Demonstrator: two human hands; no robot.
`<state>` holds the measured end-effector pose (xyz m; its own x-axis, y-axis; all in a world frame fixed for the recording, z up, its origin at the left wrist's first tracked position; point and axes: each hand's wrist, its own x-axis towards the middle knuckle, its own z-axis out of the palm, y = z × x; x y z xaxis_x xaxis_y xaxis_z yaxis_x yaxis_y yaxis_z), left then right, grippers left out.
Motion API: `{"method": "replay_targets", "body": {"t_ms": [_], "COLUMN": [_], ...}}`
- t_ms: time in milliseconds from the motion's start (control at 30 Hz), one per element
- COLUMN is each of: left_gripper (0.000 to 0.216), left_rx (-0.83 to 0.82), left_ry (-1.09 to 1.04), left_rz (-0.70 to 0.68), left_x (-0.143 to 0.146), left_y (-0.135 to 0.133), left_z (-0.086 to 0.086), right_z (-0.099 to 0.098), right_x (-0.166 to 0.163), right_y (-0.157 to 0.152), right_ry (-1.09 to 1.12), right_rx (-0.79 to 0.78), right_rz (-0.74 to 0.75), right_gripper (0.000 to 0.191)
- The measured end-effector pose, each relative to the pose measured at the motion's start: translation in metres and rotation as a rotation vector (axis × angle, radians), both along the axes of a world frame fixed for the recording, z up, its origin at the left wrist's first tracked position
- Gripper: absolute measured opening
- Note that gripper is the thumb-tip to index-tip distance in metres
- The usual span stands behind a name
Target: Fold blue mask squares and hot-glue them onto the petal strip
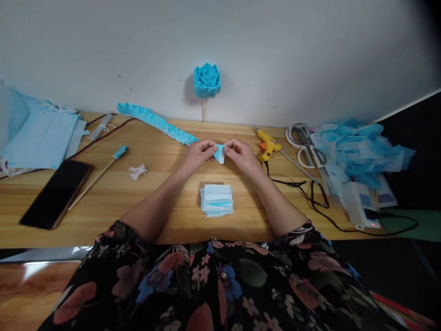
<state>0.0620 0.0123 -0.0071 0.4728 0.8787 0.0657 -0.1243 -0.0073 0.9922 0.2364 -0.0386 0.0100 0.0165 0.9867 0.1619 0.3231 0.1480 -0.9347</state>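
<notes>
Between my two hands is a small piece of blue and white mask fabric [219,154], its lower end narrowing to a point. My left hand [200,154] pinches its left side between thumb and fingers. On the other side, my right hand [239,154] pinches the upper right corner. Below the hands lies a stack of cut fabric squares [217,201]. A row of folded blue petals [156,123] runs from the back left up to my left hand. Behind them a blue fabric rose [206,80] stands on a thin stick against the wall.
Left are face masks [41,133], a phone [57,194], a stick with a blue tip [98,178] and white scraps [137,171]. Right are a yellow glue gun [268,144], scissors [312,156], tape [298,134], blue scraps [365,151] and a white power box [360,204] with a black cord.
</notes>
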Motion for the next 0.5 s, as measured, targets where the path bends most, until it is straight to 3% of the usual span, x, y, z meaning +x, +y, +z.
{"method": "replay_targets", "body": {"t_ms": [133,233,500], "left_gripper": [0.027,0.027,0.024], "left_rx": [-0.034,-0.085,-0.154], "left_ry": [-0.021,-0.073,-0.207], "left_rz": [0.048,0.11,0.132], "left_x": [0.0,-0.001,-0.003], "left_y": [0.002,0.003,0.003], "left_z": [-0.002,-0.003,-0.001], "right_z": [0.0,0.0,-0.002], "right_x": [0.004,0.009,0.008], "right_y": [-0.001,0.0,0.001], "right_ry": [0.004,-0.056,-0.541], "right_rx": [0.033,0.143,0.551], "right_rz": [-0.016,-0.075,-0.023], "right_gripper": [0.027,0.032,0.033]}}
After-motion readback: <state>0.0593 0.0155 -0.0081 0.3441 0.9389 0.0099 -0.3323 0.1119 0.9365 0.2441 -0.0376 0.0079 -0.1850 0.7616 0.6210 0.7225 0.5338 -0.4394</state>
